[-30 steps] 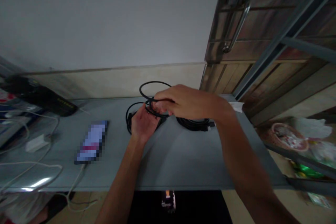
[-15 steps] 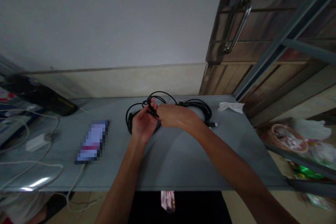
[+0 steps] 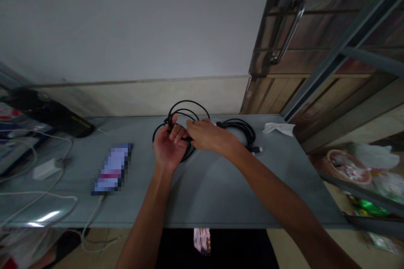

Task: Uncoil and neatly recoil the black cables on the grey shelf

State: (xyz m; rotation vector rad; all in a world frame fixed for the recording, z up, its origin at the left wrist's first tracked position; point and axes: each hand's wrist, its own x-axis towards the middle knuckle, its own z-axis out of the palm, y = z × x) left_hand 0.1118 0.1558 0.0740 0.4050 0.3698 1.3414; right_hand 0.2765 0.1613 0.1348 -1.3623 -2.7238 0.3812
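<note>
Near the back edge of the grey table, my left hand (image 3: 170, 145) is palm up with its fingers curled round a black cable (image 3: 188, 101). Loops of this cable rise above the fingers and lie behind the palm. My right hand (image 3: 206, 134) is closed on the same cable, just right of my left fingers. A second coiled black cable (image 3: 249, 130) with a plug at its end rests on the table to the right of my right hand.
On the grey table (image 3: 221, 193) lie a phone (image 3: 112, 168), a white adapter (image 3: 46, 169) with white cords, a black bottle (image 3: 53, 113) and a crumpled white tissue (image 3: 279, 128). A basket (image 3: 347, 167) stands on a shelf at the right, beside a metal post.
My left hand has shifted slightly left, and its fingers have curled in more. The cable loops above it stand wider and higher. My right hand has hardly moved.
</note>
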